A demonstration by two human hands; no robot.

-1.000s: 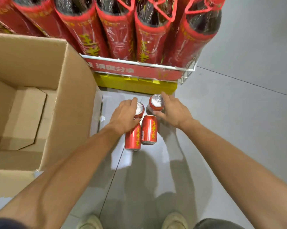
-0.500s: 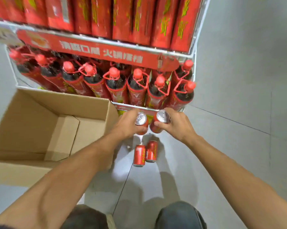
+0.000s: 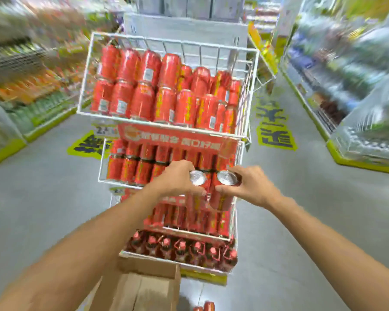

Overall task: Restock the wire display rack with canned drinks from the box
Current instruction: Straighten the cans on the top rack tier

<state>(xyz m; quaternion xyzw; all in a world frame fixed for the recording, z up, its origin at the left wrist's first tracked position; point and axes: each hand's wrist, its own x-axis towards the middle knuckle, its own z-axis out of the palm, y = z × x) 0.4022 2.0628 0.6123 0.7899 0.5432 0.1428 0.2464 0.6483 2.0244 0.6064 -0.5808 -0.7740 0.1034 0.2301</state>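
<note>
Aluminium tops glint between the fingers (image 3: 223, 189). The left hand (image 3: 178, 179) is wrapped round one red can (image 3: 197, 178) and the right hand (image 3: 253, 187) round a second can (image 3: 227, 178). Each is clasped high on its wall, just under the rim, and the two cans nearly touch. I'd guess they are full, so weighty, stiff and slick. A grip round the upper body seems right, firm but not enough to dent. Just ahead of the fingers stands the wire rack (image 3: 86, 75), its tiers packed with cans. Back toward the person, under the forearms, lies the cardboard box (image 3: 144, 286), with two spare cans (image 3: 206, 307) on the floor (image 3: 278, 243) beside it.
</note>
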